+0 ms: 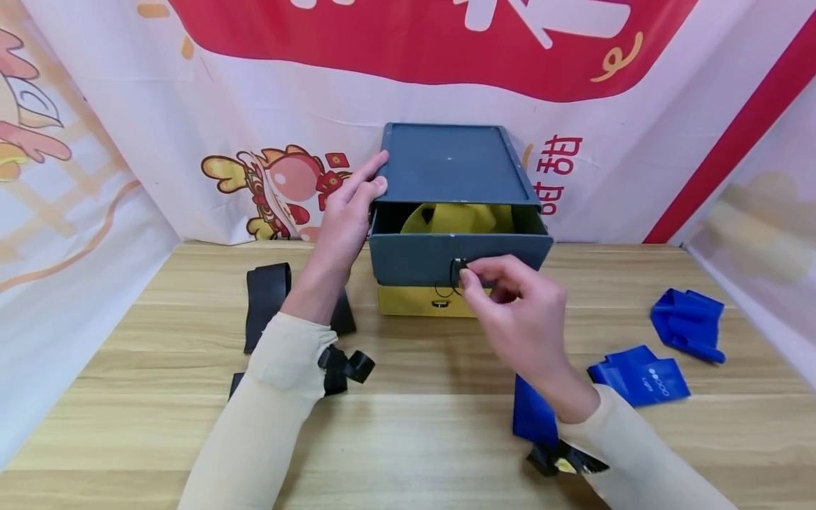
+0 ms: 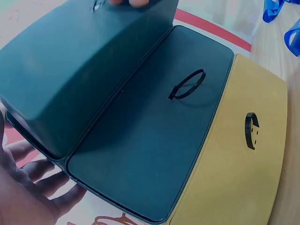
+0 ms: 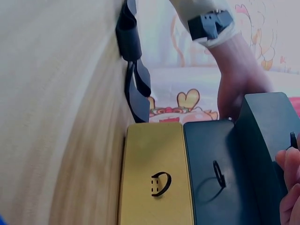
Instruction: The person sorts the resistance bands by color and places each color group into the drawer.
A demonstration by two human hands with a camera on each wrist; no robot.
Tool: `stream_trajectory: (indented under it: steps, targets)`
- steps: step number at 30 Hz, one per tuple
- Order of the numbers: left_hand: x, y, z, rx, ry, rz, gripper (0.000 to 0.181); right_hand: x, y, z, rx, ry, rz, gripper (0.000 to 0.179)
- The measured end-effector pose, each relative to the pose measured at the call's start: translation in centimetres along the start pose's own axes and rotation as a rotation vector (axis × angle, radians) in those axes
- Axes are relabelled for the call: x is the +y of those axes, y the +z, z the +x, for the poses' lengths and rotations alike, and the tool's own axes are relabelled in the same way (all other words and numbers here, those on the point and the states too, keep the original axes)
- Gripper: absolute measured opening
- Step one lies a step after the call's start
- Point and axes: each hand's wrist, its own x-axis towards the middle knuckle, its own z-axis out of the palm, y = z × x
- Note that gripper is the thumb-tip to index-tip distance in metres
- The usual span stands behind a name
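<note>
A small drawer cabinet (image 1: 449, 159) with a dark blue-green top stands against the back cloth. Its top drawer (image 1: 414, 258) is pulled out, and folded yellow material (image 1: 472, 218) shows inside. My right hand (image 1: 519, 308) pinches the black loop handle (image 1: 456, 273) on that drawer's front. Against the cabinet's left side rests my left hand (image 1: 347, 212), with fingers extended along it; the left wrist view shows these fingers (image 2: 51, 185) spread at the edge. Below, the dark middle drawer (image 2: 140, 136) and yellow bottom drawer (image 2: 234, 154) are closed, each with a black loop handle.
Black strips (image 1: 264, 297) lie on the wooden table (image 1: 408, 439) at the left, partly hidden by my left arm. To the right are a crumpled blue band (image 1: 688, 322), a folded blue band (image 1: 640, 375) and a blue piece (image 1: 534, 414) beside my right wrist.
</note>
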Motion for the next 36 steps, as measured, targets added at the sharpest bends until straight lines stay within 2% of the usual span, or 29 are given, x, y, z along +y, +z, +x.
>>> stream_trajectory:
  steps: [11, 22, 29, 34, 36]
  targets:
    - [-0.2, 0.1, -0.2, 0.003, 0.009, 0.015, 0.048, 1.8, 1.2, 2.0, -0.012, 0.143, 0.025, 0.010]
    - [0.0, 0.3, -0.2, 0.012, 0.011, -0.005, 0.047, 2.6, 1.8, 2.8, 0.011, 0.149, 0.037, 0.011]
    - [0.0, 0.4, -0.3, 0.020, 0.003, -0.003, 0.047, 2.3, 1.0, 2.6, -0.063, 0.230, 0.052, 0.018]
    - [0.0, 0.2, -0.3, 0.018, 0.002, -0.006, 0.047, 2.5, 0.5, 1.9, -0.138, 0.241, 0.068, 0.019]
    - [0.0, 0.2, -0.3, 0.014, 0.002, -0.004, 0.048, 2.7, 0.3, 1.4, -0.173, 0.251, 0.041, 0.017]
